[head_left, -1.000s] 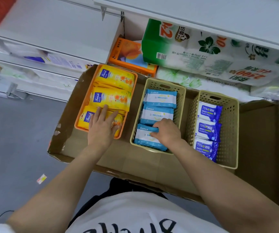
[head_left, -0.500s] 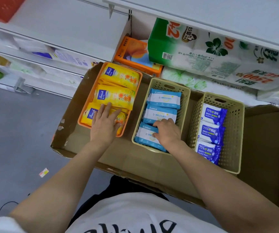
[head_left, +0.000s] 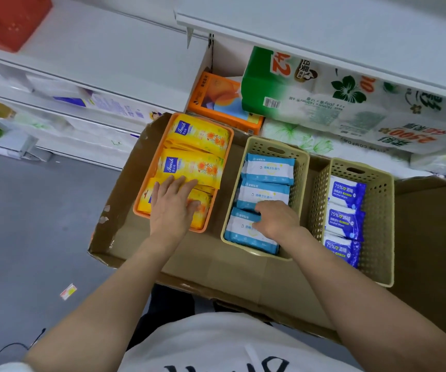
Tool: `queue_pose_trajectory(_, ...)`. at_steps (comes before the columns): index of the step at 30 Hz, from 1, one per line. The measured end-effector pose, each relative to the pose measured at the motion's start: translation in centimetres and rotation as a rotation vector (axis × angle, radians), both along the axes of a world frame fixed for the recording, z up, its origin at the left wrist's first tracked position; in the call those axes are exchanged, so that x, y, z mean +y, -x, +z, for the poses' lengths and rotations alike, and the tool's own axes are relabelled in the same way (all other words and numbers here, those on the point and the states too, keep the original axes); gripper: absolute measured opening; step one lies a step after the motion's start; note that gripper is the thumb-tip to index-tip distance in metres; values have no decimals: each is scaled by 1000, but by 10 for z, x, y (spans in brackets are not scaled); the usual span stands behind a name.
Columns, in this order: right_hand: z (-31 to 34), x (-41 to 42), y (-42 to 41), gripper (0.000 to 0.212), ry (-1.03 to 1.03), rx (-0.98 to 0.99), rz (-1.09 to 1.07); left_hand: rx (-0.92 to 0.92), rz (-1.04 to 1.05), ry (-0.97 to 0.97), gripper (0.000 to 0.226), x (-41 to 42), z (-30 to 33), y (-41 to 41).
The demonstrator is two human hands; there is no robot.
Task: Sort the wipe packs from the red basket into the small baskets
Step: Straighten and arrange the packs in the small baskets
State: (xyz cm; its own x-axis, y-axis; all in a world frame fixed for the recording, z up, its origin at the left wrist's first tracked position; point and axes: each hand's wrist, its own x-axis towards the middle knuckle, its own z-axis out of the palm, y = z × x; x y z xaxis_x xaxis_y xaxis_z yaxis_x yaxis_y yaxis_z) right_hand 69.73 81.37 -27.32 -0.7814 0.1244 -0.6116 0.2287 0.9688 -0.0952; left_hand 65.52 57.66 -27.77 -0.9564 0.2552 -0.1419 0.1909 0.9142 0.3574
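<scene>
Head view – left hand (head_left: 174, 208) flat on yellow packs (head_left: 189, 167), frame centre; right hand (head_left: 276, 218) fingers curled on light-blue pack (head_left: 243, 229) – grip unclear.

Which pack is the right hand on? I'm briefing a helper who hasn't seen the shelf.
Find the cardboard tray holding three small baskets. In the middle beige basket, three light-blue wipe packs lie in a row. The nearest light-blue pack is the one under the right hand; its neighbours in that basket are untouched.
</scene>
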Motion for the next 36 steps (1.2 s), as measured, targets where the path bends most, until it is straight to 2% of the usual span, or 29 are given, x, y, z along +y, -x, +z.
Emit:
queue_pose_trajectory(2,12,-8,13,33,10,137,-125,33,-7,-59,48,-10,4,15)
queue_pose_trajectory(5,24,-33,40,39,222,342,-324,13,-13,-91,54,-30,7,45)
queue_pose_trajectory(9,21,-78,67,56,392,378,-332,-101,-46,-166,62,-54,2,78)
queue_pose_trajectory(11,13,-94,74,62,345,374,-329,-141,-85,-174,63,-61,-2,91)
queue_pose_trajectory(15,2,-112,79,58,198,379,-376,-136,-183,-142,61,-69,-7,108)
queue_pose_trajectory(23,-4,-137,78,45,259,428,-485,-121,-250,-178,54,-74,-17,126)
queue_pose_trajectory(27,-7,-128,81,46,258,397,-484,-104,-239,-200,56,-73,-18,123)
queue_pose_trajectory(30,-5,-117,93,53,227,495,-493,-32,-271,-206,59,-69,-15,125)
queue_pose_trajectory(33,-7,-108,111,58,200,505,-436,-31,-365,-129,60,-56,-15,138)
queue_pose_trajectory(36,-12,-105,124,55,187,449,-348,-64,-421,-6,59,-46,-20,150)
